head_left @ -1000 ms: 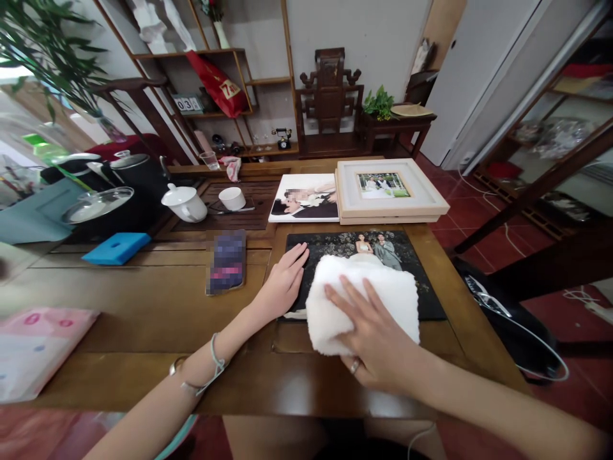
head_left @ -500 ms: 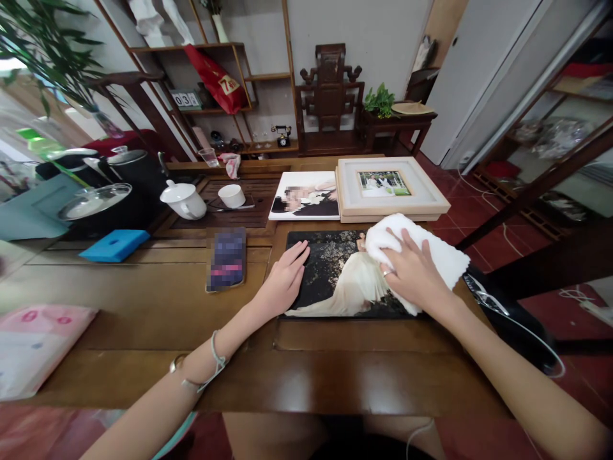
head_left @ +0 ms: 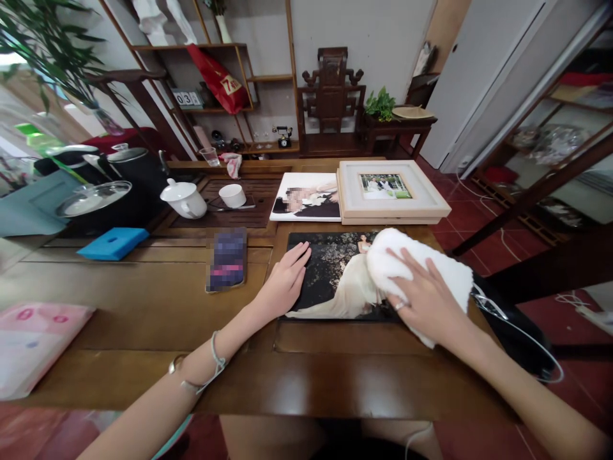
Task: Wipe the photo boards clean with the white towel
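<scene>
1. My right hand lies flat and spread on the white cloth, fingers pressing it down rather than clutching it, over the right part of the dark photo panel.
2. My left hand is open, palm down, fingers resting on the panel's left edge to pin it to the counter.
3. The panel lies flat near the counter's front edge, just before the framed photo and the unframed print beside it.
4. To wipe well, I judge that the cloth should stay flat under the whole palm, with even pressure and long overlapping passes that run off the edge, not stop mid-surface.
5. I would keep the left hand pressing at the rim only, so it leaves no marks on the glossy face, and the panel cannot slide.
6. The cloth overhangs the panel's right side; I would mind the black bag and cable hanging close there.
7. The counter is dark wood, with a tea tray bearing a white teapot and cup, a blue block and a pink packet to the left.
8. Beyond are open shelves, a carved wooden chair against the wall and a red tiled floor.
</scene>
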Demonstrator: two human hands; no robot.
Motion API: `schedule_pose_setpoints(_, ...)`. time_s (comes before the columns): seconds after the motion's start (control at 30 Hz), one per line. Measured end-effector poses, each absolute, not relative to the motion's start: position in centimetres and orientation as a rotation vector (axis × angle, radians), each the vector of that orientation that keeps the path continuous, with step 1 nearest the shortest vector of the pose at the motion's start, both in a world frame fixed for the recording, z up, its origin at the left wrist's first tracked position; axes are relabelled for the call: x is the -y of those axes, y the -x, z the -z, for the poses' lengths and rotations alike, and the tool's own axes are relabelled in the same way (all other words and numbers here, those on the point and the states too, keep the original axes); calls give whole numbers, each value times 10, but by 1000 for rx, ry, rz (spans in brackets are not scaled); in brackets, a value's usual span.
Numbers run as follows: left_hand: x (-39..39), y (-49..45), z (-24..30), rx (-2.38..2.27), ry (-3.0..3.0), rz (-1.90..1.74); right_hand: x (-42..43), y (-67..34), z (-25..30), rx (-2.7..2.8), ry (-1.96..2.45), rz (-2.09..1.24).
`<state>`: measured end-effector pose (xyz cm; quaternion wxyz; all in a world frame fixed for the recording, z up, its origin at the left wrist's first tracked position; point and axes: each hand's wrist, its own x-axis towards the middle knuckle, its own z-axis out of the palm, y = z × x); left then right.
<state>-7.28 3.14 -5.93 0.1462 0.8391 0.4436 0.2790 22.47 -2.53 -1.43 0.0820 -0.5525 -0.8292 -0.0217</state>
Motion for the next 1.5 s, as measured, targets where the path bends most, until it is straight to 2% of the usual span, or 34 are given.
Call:
schedule_pose_setpoints(0.27,-31,71,60,-1310,-2416,-803,-7,-210,11,2464,1805,101)
schedule_pose_setpoints(0.57,-32,72,60,-1290,-2427,-791,23,-147,4,2737,1160,-197)
schedule_pose_setpoints(0.8,-32,72,60,-1297,-2418,-784,-31,-201,11,2446,1626,16)
schedule_pose_setpoints(0.93,-31,71,58,-1316,-2407,-786,-28,-202,9,2436,1738,77)
schedule_pose_setpoints(1.27,-30,73,56,-1274,-2411,-762,46,-134,1,2842,1063,-248)
schedule_pose_setpoints(1.5,-32,70,60,-1308,-2406,-798,25,-147,5,2620,1521,27)
